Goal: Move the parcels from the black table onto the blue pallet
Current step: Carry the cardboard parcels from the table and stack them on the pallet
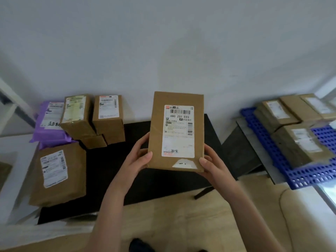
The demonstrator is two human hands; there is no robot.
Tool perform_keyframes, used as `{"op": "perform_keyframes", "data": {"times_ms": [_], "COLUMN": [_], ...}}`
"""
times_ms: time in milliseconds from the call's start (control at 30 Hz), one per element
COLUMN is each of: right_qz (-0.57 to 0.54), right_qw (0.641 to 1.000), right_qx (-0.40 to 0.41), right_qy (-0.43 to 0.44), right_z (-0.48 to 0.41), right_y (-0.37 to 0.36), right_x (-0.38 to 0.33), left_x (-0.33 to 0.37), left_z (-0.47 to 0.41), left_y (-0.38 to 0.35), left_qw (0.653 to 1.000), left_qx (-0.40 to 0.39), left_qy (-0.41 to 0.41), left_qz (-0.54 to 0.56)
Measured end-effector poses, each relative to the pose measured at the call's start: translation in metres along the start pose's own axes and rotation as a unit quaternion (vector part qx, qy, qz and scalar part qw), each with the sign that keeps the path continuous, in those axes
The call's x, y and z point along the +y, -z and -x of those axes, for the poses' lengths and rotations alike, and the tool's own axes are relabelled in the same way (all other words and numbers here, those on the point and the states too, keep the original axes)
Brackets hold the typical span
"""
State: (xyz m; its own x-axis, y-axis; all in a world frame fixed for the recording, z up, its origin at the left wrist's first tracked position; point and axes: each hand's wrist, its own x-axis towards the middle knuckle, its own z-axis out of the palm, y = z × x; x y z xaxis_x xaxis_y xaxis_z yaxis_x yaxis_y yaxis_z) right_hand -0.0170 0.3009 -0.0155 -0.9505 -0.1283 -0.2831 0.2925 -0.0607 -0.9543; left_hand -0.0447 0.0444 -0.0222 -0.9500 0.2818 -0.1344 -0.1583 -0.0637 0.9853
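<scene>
I hold a brown cardboard parcel (158, 131) with a white shipping label up above the black table (112, 171). My left hand (138, 157) grips its lower left edge and my right hand (212, 164) grips its lower right corner. On the table's left side lie a flat brown parcel (72, 175), two upright brown boxes (77, 115) (109, 117), a small brown box (93, 141) and a purple bag parcel (49, 124). The blue pallet (272, 148) sits at the right with several brown parcels (301, 144) on it.
A white wall runs behind the table. A low dark stand (240, 153) sits between the table and the pallet. The floor (181, 224) below me is light wood. A white surface (11, 160) borders the table on the left.
</scene>
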Motion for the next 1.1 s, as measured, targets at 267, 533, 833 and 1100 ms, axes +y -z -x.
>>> {"op": "perform_keyframes", "data": {"times_ms": [267,533,833,1100], "right_qz": [-0.023,-0.042,-0.074,-0.059], "right_qw": [0.999,0.994,0.984,0.980], "right_qx": [0.030,0.098,0.156,0.187], "right_qy": [0.032,0.035,0.049,0.043], "right_z": [0.055,0.118,0.135,0.099], "right_y": [0.119,0.235,0.296,0.317], "right_x": [0.007,0.014,0.020,0.008], "left_x": [-0.015,-0.024,-0.018,-0.015], "left_z": [-0.008,-0.019,-0.043,-0.101], "left_y": [-0.139,-0.268,-0.331,-0.348], "left_qw": [1.000,0.999,0.994,0.992], "left_qx": [0.020,-0.039,-0.100,-0.125], "left_qy": [-0.013,0.006,0.009,0.026], "left_qz": [-0.009,-0.021,-0.051,-0.021]}}
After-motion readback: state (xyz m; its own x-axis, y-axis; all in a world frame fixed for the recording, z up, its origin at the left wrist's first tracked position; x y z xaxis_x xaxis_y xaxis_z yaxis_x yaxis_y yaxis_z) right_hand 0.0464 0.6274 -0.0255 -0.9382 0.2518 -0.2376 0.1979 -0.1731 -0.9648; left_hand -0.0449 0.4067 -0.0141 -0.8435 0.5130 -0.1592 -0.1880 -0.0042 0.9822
